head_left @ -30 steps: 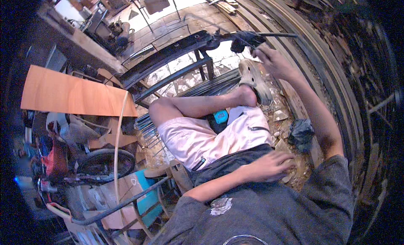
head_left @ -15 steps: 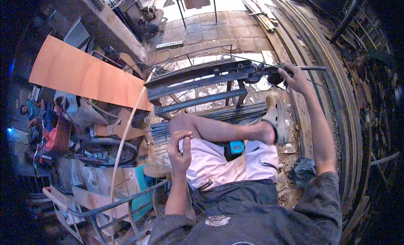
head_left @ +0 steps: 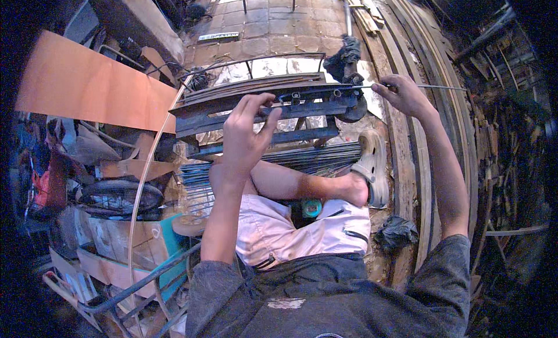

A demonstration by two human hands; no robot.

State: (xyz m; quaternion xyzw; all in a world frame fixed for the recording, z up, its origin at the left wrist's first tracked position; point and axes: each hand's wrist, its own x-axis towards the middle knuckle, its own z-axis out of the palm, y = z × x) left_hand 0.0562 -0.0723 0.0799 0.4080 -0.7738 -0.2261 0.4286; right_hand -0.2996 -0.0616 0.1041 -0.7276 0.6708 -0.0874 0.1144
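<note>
A dark metal bench [head_left: 203,123] with long rails stands in front of my crossed legs. A thin metal rod [head_left: 439,87] lies along its top and sticks out past the right end. My right hand [head_left: 404,95] pinches this rod between thumb and fingers just beyond the bench. Over the left part of the rails is my left hand [head_left: 250,126], fingers bent and thumb apart, close to the rod's left part; I see nothing in its grip. At the bench's right end, a lever [head_left: 350,50] wrapped in dark cloth points away from me.
Many thin rods [head_left: 279,158] lie on the floor under the bench. A tape measure [head_left: 311,208] rests between my legs. Long timber planks [head_left: 418,134] run along the right. On the left are an orange-brown board [head_left: 93,85], a wheel [head_left: 119,195] and a metal frame [head_left: 116,300].
My left hand has risen forward from my knee to the bench. The lever has swung from pointing right to pointing away; my right hand has left it and now grips the rod.
</note>
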